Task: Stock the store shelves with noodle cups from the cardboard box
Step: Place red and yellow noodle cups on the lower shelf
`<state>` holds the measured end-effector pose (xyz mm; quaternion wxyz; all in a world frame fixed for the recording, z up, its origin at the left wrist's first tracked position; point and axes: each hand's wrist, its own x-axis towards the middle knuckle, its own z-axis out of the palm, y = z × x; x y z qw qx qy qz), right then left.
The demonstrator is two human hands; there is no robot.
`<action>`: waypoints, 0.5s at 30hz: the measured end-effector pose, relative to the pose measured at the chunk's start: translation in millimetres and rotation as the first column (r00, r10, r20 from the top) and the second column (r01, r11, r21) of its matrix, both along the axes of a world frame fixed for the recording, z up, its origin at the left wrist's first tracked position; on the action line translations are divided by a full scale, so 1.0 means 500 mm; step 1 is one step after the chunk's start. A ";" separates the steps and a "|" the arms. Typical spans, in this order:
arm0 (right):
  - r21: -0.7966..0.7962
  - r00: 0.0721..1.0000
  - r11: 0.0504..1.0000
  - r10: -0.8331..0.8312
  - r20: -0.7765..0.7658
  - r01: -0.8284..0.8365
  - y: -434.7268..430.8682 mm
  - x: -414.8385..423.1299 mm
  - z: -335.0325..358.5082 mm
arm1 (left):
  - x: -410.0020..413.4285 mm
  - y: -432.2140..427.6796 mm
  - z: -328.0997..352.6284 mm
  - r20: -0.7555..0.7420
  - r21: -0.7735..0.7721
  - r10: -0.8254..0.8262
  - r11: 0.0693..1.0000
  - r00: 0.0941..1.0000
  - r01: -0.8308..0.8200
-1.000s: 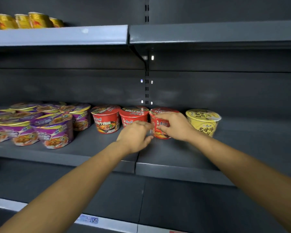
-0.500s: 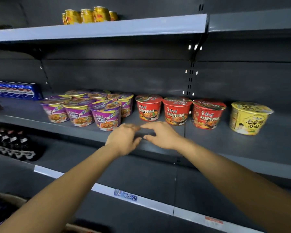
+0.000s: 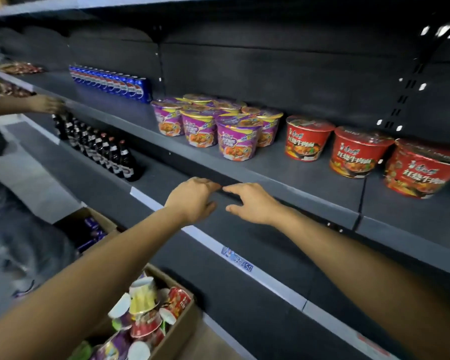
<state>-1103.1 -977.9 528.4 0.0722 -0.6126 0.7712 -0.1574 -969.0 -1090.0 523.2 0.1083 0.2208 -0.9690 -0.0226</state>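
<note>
Dark grey middle shelf [image 3: 278,163]: purple cups [image 3: 238,137] left, red cups [image 3: 307,137] right. Cardboard box [image 3: 178,333] near left, low; noodle cups [image 3: 146,324] jumbled inside. Left hand [image 3: 192,198], right hand [image 3: 252,203]: empty, fingers relaxed, fingertips nearly meeting at the shelf edge.

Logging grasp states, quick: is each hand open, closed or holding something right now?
Left hand: open, fingers loosely curled, holding nothing.
Right hand: open, fingers relaxed and spread, holding nothing.
</note>
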 end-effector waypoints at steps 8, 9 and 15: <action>0.102 0.991 0.992 0.059 0.117 -0.071 -0.088 0.084 -0.115 | 0.105 -0.071 -0.099 0.080 0.049 0.055 0.997 0.995 -0.059; 0.110 0.990 0.991 0.056 0.129 -0.070 -0.102 0.093 -0.129 | 0.116 -0.083 -0.113 0.093 0.054 0.062 0.996 0.994 -0.067; 0.193 0.970 0.981 -0.016 0.244 -0.033 -0.202 0.141 -0.243 | 0.171 -0.187 -0.219 0.200 0.108 0.101 0.986 0.975 -0.124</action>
